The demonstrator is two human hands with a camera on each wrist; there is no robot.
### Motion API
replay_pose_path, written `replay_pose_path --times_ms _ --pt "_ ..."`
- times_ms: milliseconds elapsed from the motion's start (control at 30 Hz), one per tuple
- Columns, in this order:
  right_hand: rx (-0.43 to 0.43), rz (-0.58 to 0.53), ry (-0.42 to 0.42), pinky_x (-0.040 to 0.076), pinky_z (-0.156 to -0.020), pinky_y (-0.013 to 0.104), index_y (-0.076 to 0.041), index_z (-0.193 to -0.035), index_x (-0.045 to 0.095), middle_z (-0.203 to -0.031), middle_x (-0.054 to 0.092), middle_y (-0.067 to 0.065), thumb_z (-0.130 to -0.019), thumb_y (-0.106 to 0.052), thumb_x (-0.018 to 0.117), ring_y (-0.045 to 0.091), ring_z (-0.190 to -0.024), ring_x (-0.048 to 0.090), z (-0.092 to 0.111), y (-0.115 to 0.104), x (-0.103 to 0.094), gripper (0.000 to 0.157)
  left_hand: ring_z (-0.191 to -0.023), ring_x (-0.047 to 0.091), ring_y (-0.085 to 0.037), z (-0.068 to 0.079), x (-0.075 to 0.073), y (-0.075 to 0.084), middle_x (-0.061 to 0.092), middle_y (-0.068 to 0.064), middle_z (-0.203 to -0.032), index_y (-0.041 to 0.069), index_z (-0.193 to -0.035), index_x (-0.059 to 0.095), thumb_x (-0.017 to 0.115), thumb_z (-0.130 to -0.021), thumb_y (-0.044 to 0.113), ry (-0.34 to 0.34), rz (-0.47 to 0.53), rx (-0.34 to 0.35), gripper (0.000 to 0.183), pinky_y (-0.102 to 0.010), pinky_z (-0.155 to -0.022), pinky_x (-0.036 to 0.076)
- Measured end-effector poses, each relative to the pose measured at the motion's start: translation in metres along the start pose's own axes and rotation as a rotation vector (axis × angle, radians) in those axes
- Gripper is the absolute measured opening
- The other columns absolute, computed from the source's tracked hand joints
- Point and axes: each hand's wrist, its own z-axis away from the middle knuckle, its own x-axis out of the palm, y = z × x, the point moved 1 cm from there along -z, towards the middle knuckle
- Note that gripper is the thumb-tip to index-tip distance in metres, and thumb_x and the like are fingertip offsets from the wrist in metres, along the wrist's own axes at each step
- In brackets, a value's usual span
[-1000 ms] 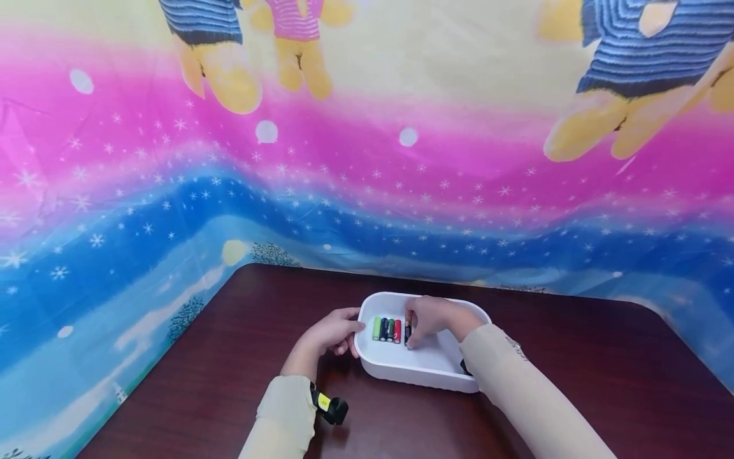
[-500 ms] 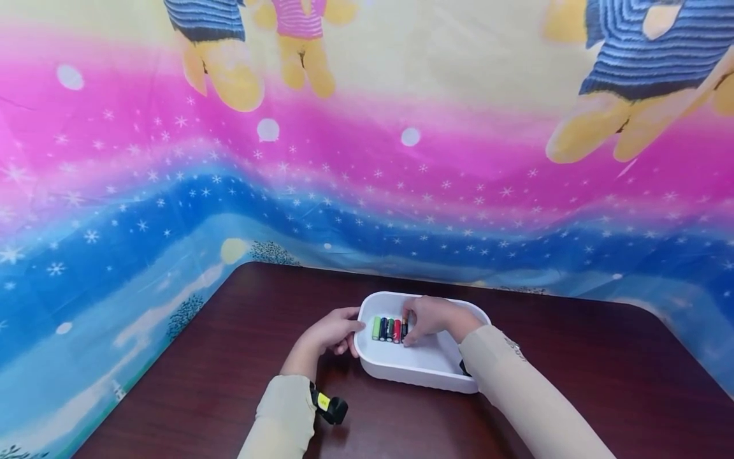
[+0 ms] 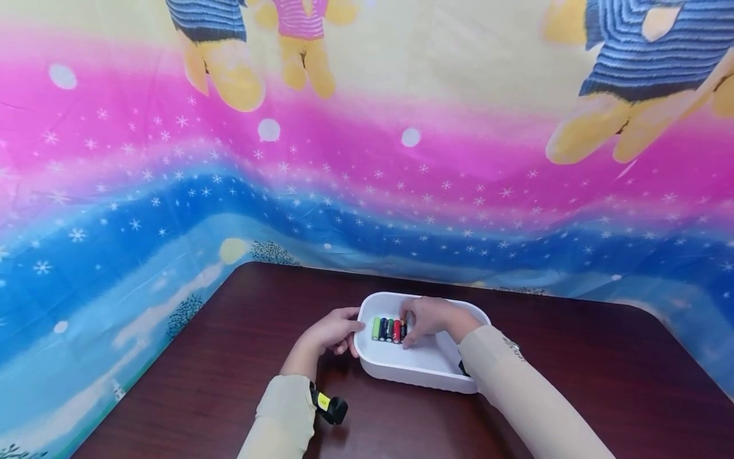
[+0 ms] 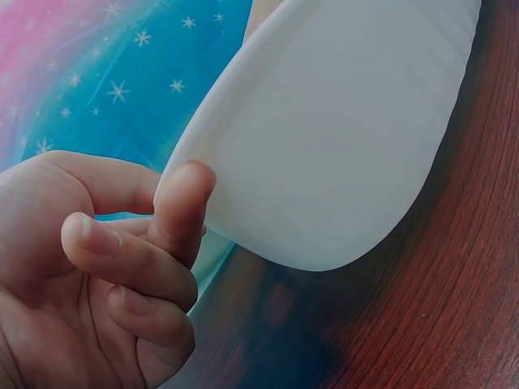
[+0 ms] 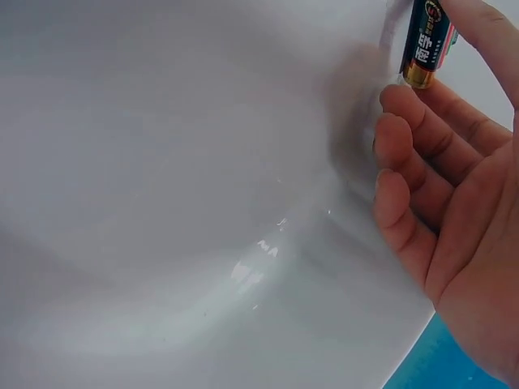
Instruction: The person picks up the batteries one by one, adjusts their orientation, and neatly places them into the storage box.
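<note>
My left hand [image 3: 331, 331] holds the left end of a white tray [image 3: 421, 375]; in the left wrist view its thumb and a finger pinch the rim while the other fingers curl below. Inside the tray stands a side-by-side row of batteries: a light green battery [image 3: 376, 328], dark ones, and a red battery [image 3: 397, 331]. At the row's right end, my right hand [image 3: 431, 317] holds a black battery [image 5: 423, 44] with a gold end between thumb and fingertip, close beside the red one. The right wrist view shows its remaining fingers loosely bent over the tray floor.
The tray rests on a dark reddish-brown table [image 3: 258, 299]. Behind the table hangs a colourful printed cloth [image 3: 367, 191]. A black strap with a camera [image 3: 331, 408] sits on the left wrist, just over the table.
My right hand has moved the black battery left, closing the gap to the red one at the row's end. The left hand keeps its hold on the tray.
</note>
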Motion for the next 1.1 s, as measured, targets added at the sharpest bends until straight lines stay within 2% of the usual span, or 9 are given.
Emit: replay_pose_path --times_ms 100,233,400,500,600,733,833,1000,1100 --pt "0.026 -0.051 -0.025 0.044 -0.058 0.03 -0.02 -0.105 0.061 -0.077 0.054 0.0 -0.064 -0.039 0.083 0.016 -0.065 0.052 0.002 0.001 -0.003 0.05 -0.032 0.037 -0.009 0.0 0.002 0.0 0.057 -0.011 -0.05 0.003 -0.142 0.033 0.048 -0.094 0.012 -0.001 -0.003 0.001 0.051 -0.02 -0.034 0.03" --pt "0.058 -0.207 -0.035 0.048 -0.056 0.034 -0.017 -0.114 0.06 -0.077 0.057 0.004 -0.074 -0.03 0.078 0.021 -0.061 0.058 0.01 0.002 -0.018 0.045 -0.032 0.037 -0.009 -0.001 0.004 0.001 0.057 -0.011 -0.05 0.003 -0.141 0.034 0.048 -0.094 0.012 -0.003 -0.004 0.005 0.05 -0.02 -0.034 0.03" --pt "0.035 -0.375 0.045 0.051 -0.061 0.036 -0.01 -0.12 0.059 -0.079 0.063 0.009 -0.084 -0.023 0.069 0.023 -0.066 0.062 0.032 0.013 -0.051 0.04 -0.031 0.037 -0.009 -0.002 0.005 0.0 0.057 -0.011 -0.05 0.003 -0.141 0.034 0.048 -0.094 0.012 -0.003 -0.003 0.009 0.05 -0.02 -0.033 0.03" --pt "0.043 -0.446 0.101 0.051 -0.063 0.038 -0.007 -0.122 0.057 -0.083 0.065 0.012 -0.087 -0.023 0.065 0.026 -0.071 0.062 0.051 0.03 -0.066 0.039 -0.031 0.037 -0.01 -0.002 0.004 0.0 0.058 -0.011 -0.05 0.004 -0.141 0.035 0.048 -0.094 0.013 -0.003 -0.004 0.001 0.05 -0.02 -0.033 0.03" --pt "0.072 -0.478 0.146 0.052 -0.067 0.04 -0.005 -0.124 0.056 -0.088 0.065 0.011 -0.087 -0.026 0.064 0.028 -0.078 0.062 0.07 0.053 -0.073 0.043 -0.031 0.037 -0.01 0.0 0.003 0.001 0.058 -0.011 -0.05 0.004 -0.142 0.034 0.048 -0.094 0.013 0.0 -0.006 -0.008 0.051 -0.02 -0.034 0.029" --pt "0.09 -0.461 0.173 0.051 -0.072 0.041 -0.003 -0.125 0.055 -0.096 0.064 0.006 -0.089 -0.025 0.062 0.027 -0.088 0.06 0.094 0.085 -0.071 0.043 -0.031 0.036 -0.01 0.001 0.002 0.001 0.057 -0.011 -0.05 0.003 -0.142 0.033 0.047 -0.094 0.012 0.003 -0.013 -0.003 0.051 -0.02 -0.034 0.029" --pt "0.055 -0.444 0.17 0.051 -0.074 0.039 0.0 -0.124 0.055 -0.1 0.062 0.009 -0.088 -0.015 0.063 0.028 -0.093 0.058 0.109 0.104 -0.064 0.039 -0.031 0.036 -0.01 0.002 0.001 0.001 0.057 -0.011 -0.05 0.002 -0.142 0.032 0.046 -0.094 0.012 0.005 -0.013 0.004 0.051 -0.02 -0.034 0.028" --pt "0.021 -0.425 0.097 0.052 -0.074 0.037 0.005 -0.123 0.053 -0.111 0.056 0.022 -0.074 0.006 0.068 0.042 -0.103 0.052 0.127 0.128 -0.045 0.05 -0.031 0.037 -0.009 0.002 0.0 0.001 0.057 -0.011 -0.05 0.002 -0.142 0.032 0.046 -0.095 0.012 0.004 -0.013 0.007 0.05 -0.02 -0.034 0.029" --pt "0.074 -0.413 0.051 0.053 -0.068 0.036 0.004 -0.124 0.052 -0.117 0.047 0.027 -0.064 0.015 0.067 0.047 -0.105 0.047 0.133 0.136 -0.033 0.063 -0.031 0.037 -0.009 0.002 0.0 0.001 0.057 -0.011 -0.049 0.002 -0.142 0.033 0.046 -0.095 0.012 0.004 -0.014 0.008 0.05 -0.02 -0.034 0.029"
